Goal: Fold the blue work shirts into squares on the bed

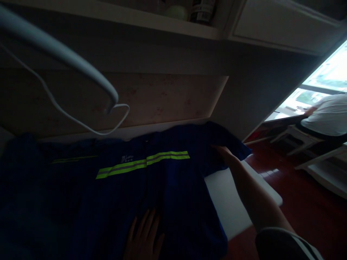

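One dark-blue garment [176, 187] is spread on a white surface [230, 206], whose rounded corner is left bare at right. More dark cloth [21, 155] is bunched at left. Overhead, a shelf [108, 11] is seen, with a labelled container [202, 11] on it; the back panel [162, 97] is faintly flower-patterned. Red glossy floor [306, 195], bright window [320, 79] and another person [329, 115] in a pale top are seen at right. Smooth white tube [67, 57], curved; thin white cable [101, 134] is looped near its tip. Garment is lightly creased, crossed by a yellow-green band [141, 164] with grey centre line; small white print [127, 159] is placed above. Left hand [143, 234] is laid flat on the cloth, fingers slightly parted, nothing gripped. Right hand [223, 153] is placed at the sleeve [230, 137]; whether its fingers are closed on fabric cannot be told, too dim.
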Motion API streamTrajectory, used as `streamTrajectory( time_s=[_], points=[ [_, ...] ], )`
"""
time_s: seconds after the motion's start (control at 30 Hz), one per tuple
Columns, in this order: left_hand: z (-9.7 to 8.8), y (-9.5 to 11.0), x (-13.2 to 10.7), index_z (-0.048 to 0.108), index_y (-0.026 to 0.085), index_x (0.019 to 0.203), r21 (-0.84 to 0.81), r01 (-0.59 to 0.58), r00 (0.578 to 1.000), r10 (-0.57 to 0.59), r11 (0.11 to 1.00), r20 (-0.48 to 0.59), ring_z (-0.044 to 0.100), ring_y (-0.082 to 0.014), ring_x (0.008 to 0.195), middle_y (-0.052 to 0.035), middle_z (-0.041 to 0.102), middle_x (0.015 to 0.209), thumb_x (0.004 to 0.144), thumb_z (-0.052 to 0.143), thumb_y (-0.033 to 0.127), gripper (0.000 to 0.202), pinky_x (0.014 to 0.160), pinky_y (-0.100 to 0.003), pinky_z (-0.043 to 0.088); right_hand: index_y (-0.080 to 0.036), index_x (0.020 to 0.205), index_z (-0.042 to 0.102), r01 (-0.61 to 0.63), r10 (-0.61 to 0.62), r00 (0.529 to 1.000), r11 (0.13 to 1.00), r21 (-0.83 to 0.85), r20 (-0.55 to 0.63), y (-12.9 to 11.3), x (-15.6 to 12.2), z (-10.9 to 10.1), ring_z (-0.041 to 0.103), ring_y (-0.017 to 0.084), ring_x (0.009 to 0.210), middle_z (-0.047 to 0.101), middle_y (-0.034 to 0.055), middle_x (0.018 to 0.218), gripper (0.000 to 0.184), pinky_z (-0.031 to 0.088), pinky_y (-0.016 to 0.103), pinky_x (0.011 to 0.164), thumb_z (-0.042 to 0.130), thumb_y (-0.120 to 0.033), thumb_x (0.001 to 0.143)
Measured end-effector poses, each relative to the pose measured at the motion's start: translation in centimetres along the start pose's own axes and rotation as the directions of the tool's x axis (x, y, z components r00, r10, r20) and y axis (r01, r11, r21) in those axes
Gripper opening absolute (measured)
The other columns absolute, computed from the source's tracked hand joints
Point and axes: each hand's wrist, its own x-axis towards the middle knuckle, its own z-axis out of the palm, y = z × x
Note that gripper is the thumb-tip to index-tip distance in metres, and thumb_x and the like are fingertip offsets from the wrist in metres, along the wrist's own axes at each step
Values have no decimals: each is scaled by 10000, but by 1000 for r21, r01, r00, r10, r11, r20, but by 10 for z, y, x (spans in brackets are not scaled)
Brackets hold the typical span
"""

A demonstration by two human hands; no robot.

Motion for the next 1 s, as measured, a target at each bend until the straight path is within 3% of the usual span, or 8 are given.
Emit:
streamTrajectory(
  time_s=[0.17,0.27,0.4,0.5,0.7,0.8,0.9,1.0],
  points=[
    [2,-3,1,630,304,1268,8,-21,1000,22,1000,-22,555,-192,1205,30,646,1332,902,512,481,424,1020,-417,335,-136,767,671,-51,52,998,998,-21,41,-9,19,-1,495,129,486,560,-11,533,264,442,249,444,837,-314,666],
    [4,-4,-1,636,296,1264,12,-30,999,31,999,-21,557,-190,1201,30,645,1333,898,517,481,426,999,-422,353,-141,827,729,15,-15,999,1000,17,38,-13,28,1,590,139,615,680,22,698,241,500,245,555,840,-203,622],
    [10,-5,-4,637,309,1267,20,-39,999,39,999,-26,550,-185,1211,40,640,1339,904,504,469,418,1020,-408,353,-198,1030,745,124,-117,991,985,118,-70,-14,31,7,661,152,859,738,37,985,321,548,254,758,783,-291,725],
    [13,-5,-6,632,321,1275,18,-36,999,37,999,-20,550,-185,1211,40,631,1351,906,501,468,418,1051,-400,335,-228,1150,701,174,-145,972,973,152,-182,-13,28,12,669,154,925,727,34,1076,362,563,257,792,702,-369,816],
    [15,-3,-8,612,304,1308,8,-25,1000,25,1000,14,550,-182,1227,27,588,1402,914,494,425,428,1124,-404,295,-149,971,736,122,-131,953,991,-49,-275,-15,21,7,660,273,994,719,116,985,270,534,414,905,747,-303,750],
    [11,-2,-9,602,313,1324,-18,-26,999,27,999,41,574,-185,1218,24,583,1407,914,498,406,434,1073,-388,397,-115,1075,708,140,-190,932,974,-176,-308,-30,7,9,580,355,1152,664,186,1143,371,420,524,1025,738,-294,751],
    [-7,-13,6,643,358,1259,-167,30,991,-7,985,134,652,-162,1109,41,653,1318,927,495,405,366,917,-317,540,-119,1306,580,245,-428,820,862,-444,-379,-51,-28,30,463,398,1273,520,231,1361,509,324,603,1059,632,-334,847],
    [-35,-46,46,658,320,1225,-255,267,954,-216,930,210,679,-138,1052,27,679,1272,964,452,415,346,884,-271,573,-149,1330,562,411,-758,616,543,-732,-217,-66,-71,62,405,374,1322,497,204,1400,431,201,620,1115,479,-326,946]
  ],
)
